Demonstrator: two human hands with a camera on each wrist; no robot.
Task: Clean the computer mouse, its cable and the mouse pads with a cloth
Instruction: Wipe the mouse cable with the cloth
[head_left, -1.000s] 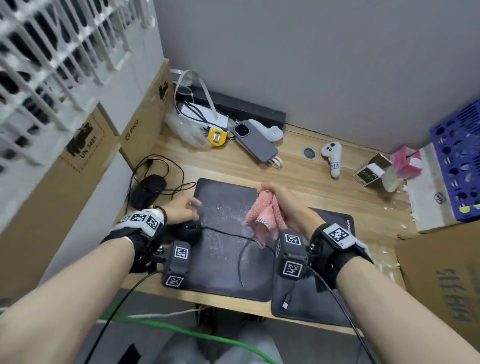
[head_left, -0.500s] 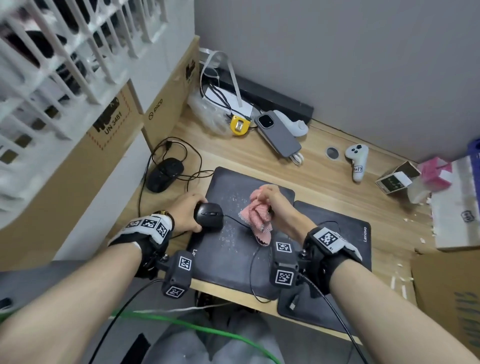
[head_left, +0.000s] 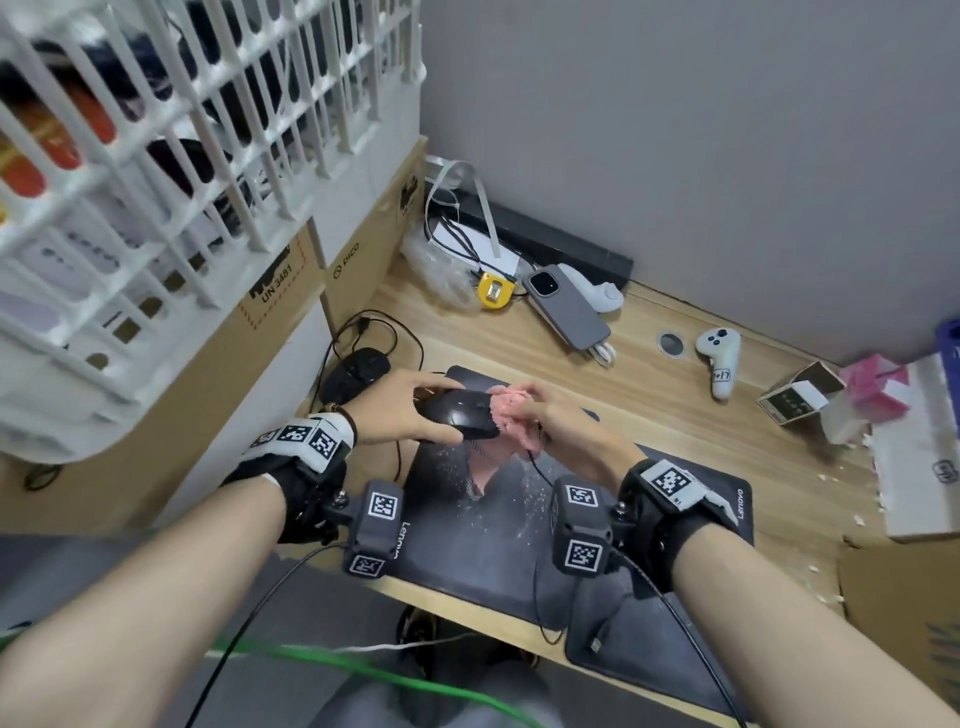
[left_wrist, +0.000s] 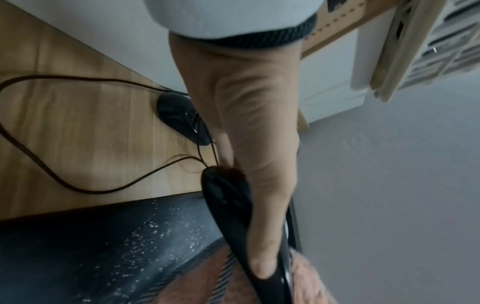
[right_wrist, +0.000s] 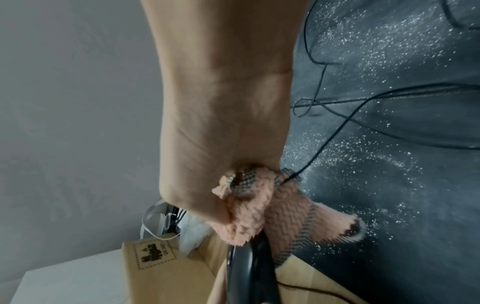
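My left hand (head_left: 410, 410) grips a black wired mouse (head_left: 460, 411) and holds it in the air above the left mouse pad (head_left: 467, 535), which is dusted with white specks. The thumb lies along the mouse's side (left_wrist: 244, 226). My right hand (head_left: 550, 415) holds a bunched pink cloth (head_left: 511, 408) pressed against the front end of the mouse (right_wrist: 244, 267). The cloth (right_wrist: 259, 207) hangs partly below the hand. The mouse cable (head_left: 540, 530) trails down over the pads to the desk's front edge. A second black pad (head_left: 727, 514) lies to the right, overlapped by the first.
A second black mouse (head_left: 358, 371) with looped cable lies left of the pads. At the back are a phone (head_left: 569, 306), a yellow tape measure (head_left: 493, 291) and a white controller (head_left: 719, 358). Cardboard boxes (head_left: 358, 270) and a white crate (head_left: 156, 156) flank the left; small boxes (head_left: 800, 395) stand at right.
My left hand has lifted the mouse off the pad and turned it towards the right hand. The right hand moved the cloth left onto the mouse's front.
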